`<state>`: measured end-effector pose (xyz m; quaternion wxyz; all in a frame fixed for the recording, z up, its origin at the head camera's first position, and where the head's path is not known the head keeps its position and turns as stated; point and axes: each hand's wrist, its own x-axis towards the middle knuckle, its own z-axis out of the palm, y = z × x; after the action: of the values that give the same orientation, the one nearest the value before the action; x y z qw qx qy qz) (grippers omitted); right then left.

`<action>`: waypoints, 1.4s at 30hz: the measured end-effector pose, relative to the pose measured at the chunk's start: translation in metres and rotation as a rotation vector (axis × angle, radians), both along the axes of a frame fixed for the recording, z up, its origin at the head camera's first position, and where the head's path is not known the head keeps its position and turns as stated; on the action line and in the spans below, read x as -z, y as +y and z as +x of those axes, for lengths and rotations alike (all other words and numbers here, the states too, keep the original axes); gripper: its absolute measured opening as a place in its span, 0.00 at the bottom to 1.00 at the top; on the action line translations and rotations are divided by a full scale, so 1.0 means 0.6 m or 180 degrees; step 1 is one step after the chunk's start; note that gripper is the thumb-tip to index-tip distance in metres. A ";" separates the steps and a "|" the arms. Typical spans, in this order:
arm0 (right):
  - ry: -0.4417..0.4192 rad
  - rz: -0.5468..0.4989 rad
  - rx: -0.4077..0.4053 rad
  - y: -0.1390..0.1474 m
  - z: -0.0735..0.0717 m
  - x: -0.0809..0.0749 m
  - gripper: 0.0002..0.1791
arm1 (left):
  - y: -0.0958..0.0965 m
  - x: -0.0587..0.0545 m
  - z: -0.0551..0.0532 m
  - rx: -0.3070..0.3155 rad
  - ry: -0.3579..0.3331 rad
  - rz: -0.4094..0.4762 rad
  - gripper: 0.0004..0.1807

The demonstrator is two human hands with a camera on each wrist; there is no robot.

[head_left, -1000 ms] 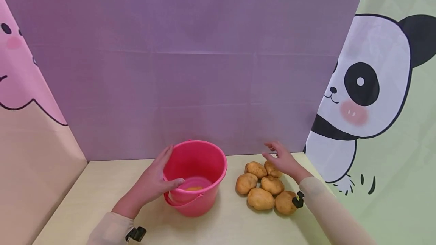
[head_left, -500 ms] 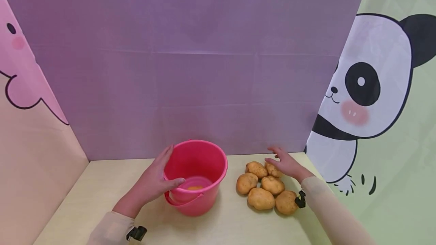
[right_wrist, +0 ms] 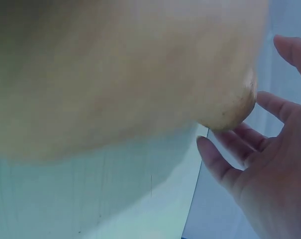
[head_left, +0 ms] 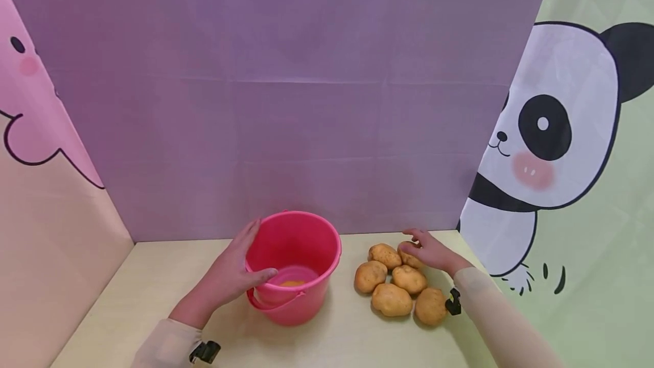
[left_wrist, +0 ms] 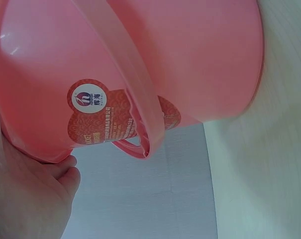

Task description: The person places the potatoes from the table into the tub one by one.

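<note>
A pink plastic bucket (head_left: pixel 311 300) with its handle hanging down stands on the table. My left hand (head_left: pixel 232 268) grips its left rim, thumb over the near edge. Inside, at the bottom, shows a small yellow-orange patch (head_left: pixel 293 283). To the right lie several potatoes (head_left: pixel 391 300) in a loose group. My right hand (head_left: pixel 431 250) is at the far-right potato (head_left: pixel 410 260) and partly hides it. In the right wrist view the fingers spread around that potato (right_wrist: pixel 235 112), fingertips right at its skin. A nearer potato (right_wrist: pixel 115 79) blurs across the foreground there.
The pale wooden table (head_left: pixel 347 345) ends at a purple cloth backdrop (head_left: pixel 306 101) behind the bucket and potatoes. A panda-print cloth (head_left: pixel 577 186) borders the right side, a pink and peach one (head_left: pixel 46 231) the left.
My right hand has lowered from above the potatoes to the far-right one. The left hand and the bucket have stayed put.
</note>
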<state>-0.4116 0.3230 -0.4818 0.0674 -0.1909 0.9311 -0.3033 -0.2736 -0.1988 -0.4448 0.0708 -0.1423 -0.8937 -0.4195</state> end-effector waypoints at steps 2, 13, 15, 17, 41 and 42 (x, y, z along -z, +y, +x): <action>-0.0038 0.0017 -0.0020 0.002 0.003 -0.002 0.39 | 0.000 0.000 0.000 0.0000 0.0002 0.0003 0.74; -0.0251 0.0080 -0.0111 0.000 0.006 0.009 0.45 | -0.004 0.000 0.002 -0.0025 0.0035 -0.0048 0.73; -0.0291 0.0046 -0.0125 -0.003 0.006 0.007 0.45 | -0.004 0.000 0.003 -0.0027 0.0044 -0.0055 0.73; -0.0340 0.0032 -0.0159 -0.004 0.007 0.003 0.46 | -0.005 0.000 0.003 -0.0033 0.0050 -0.0065 0.73; -0.0216 -0.0691 -0.0016 -0.002 -0.007 -0.029 0.39 | 0.000 0.001 -0.002 -0.0007 0.0057 -0.0037 0.73; -0.0228 -0.0735 -0.0011 -0.002 -0.008 -0.030 0.39 | 0.000 0.001 -0.001 -0.0005 0.0057 -0.0031 0.73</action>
<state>-0.4163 0.3216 -0.4635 0.0787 -0.1880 0.8867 -0.4150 -0.2744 -0.1991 -0.4451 0.0785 -0.1458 -0.8952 -0.4138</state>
